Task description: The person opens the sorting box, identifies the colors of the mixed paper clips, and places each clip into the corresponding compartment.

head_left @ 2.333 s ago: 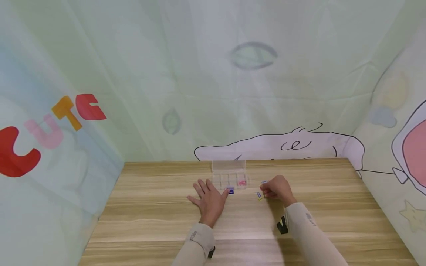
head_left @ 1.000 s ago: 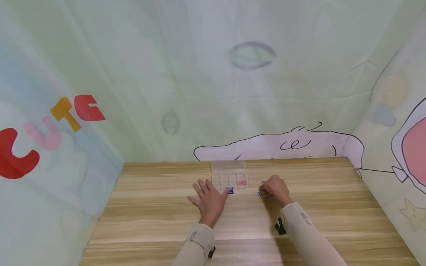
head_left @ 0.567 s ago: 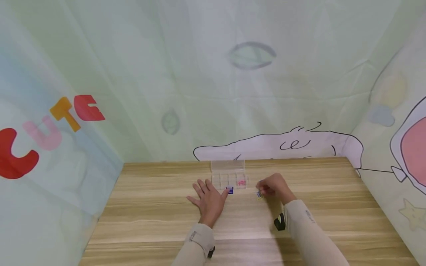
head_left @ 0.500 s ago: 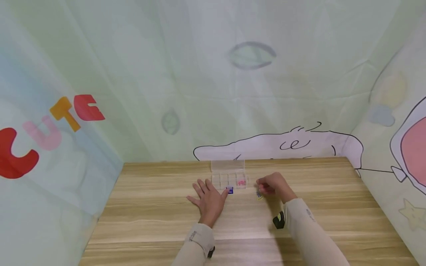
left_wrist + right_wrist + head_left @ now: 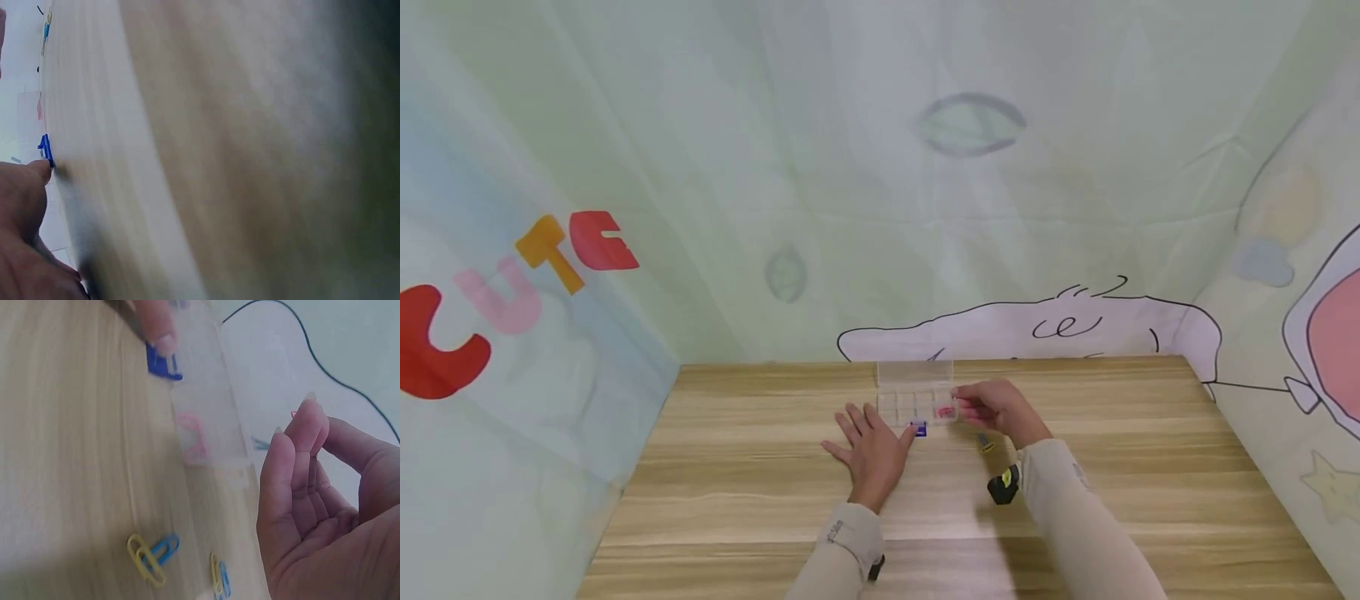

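Observation:
A clear divided box stands at the table's back with its lid up. Pink paper clips lie in its front right compartment. My left hand is spread on the table, its thumb at the blue latch on the box's front. At the box's right end, my right hand has thumb and forefinger pinched together. A tiny pink tip of a paper clip shows at those fingertips in the right wrist view; the rest is hidden.
Right of the box, a yellow paper clip overlaps a blue paper clip on the wooden table. Another yellow paper clip and a blue one lie nearby. A printed cloth hangs behind the table.
My right hand has moved left from beside the loose clips to the box's right end, with the pinched clip. My left hand has stayed in place.

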Action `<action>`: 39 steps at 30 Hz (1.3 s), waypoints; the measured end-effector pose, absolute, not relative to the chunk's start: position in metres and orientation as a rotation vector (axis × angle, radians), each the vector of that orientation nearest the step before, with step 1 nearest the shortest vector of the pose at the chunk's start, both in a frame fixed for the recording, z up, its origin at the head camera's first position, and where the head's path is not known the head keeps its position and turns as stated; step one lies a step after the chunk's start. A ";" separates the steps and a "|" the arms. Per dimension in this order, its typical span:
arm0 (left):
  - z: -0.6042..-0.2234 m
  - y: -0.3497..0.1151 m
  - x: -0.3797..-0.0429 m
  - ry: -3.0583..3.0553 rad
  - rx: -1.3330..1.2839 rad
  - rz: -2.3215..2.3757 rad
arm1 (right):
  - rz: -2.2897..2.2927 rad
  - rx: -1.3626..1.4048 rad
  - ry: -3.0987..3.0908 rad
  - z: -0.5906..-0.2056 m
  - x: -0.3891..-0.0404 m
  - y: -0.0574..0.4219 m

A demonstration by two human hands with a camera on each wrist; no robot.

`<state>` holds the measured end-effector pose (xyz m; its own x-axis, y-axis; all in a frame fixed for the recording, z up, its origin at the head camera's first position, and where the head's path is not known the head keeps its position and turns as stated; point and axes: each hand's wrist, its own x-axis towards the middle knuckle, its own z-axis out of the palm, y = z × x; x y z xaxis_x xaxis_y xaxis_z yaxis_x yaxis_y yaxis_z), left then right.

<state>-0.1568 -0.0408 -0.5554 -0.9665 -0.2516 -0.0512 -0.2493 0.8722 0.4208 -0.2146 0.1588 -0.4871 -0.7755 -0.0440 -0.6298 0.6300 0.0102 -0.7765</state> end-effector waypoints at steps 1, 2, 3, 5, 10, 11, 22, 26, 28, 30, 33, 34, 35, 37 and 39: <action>-0.555 -0.041 -0.157 -3.036 0.408 -0.684 | -1.821 0.590 1.801 -0.486 -0.215 0.157; -0.555 -0.041 -0.157 -3.038 0.409 -0.685 | -1.824 0.580 1.795 -0.485 -0.216 0.155; -0.555 -0.040 -0.158 -3.039 0.409 -0.681 | -1.821 0.563 1.796 -0.484 -0.216 0.154; -0.555 -0.041 -0.158 -3.041 0.409 -0.676 | -1.818 0.544 1.800 -0.483 -0.218 0.152; -0.555 -0.041 -0.160 -3.029 0.400 -0.669 | -1.796 0.527 1.818 -0.481 -0.220 0.151; -0.556 -0.040 -0.160 -3.030 0.399 -0.668 | -1.791 0.531 1.822 -0.481 -0.220 0.151; -0.555 -0.040 -0.159 -3.032 0.397 -0.671 | -1.774 0.537 1.837 -0.481 -0.220 0.151; -0.553 -0.040 -0.158 -3.033 0.402 -0.682 | -1.765 0.530 1.843 -0.483 -0.221 0.152; -0.553 -0.040 -0.157 -3.035 0.408 -0.689 | -1.760 0.527 1.842 -0.484 -0.221 0.152; -0.552 -0.040 -0.157 -3.037 0.416 -0.698 | -1.757 0.528 1.844 -0.486 -0.221 0.153; -0.553 -0.040 -0.157 -3.041 0.416 -0.690 | -1.761 0.533 1.845 -0.487 -0.220 0.155; -0.553 -0.040 -0.157 -3.045 0.417 -0.684 | -1.763 0.538 1.846 -0.487 -0.220 0.155; -0.554 -0.040 -0.157 -3.047 0.416 -0.676 | -1.765 0.540 1.850 -0.488 -0.220 0.156; -0.554 -0.040 -0.157 -3.049 0.410 -0.663 | -1.769 0.541 1.852 -0.488 -0.219 0.158; -0.554 -0.040 -0.156 -3.045 0.406 -0.666 | -1.772 0.548 1.852 -0.488 -0.219 0.160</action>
<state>-0.1563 -0.0399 -0.5536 -0.9666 -0.2499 -0.0568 -0.2508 0.8770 0.4099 -0.2187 0.1602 -0.4881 -0.7859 -0.0602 -0.6155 0.6122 0.0646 -0.7880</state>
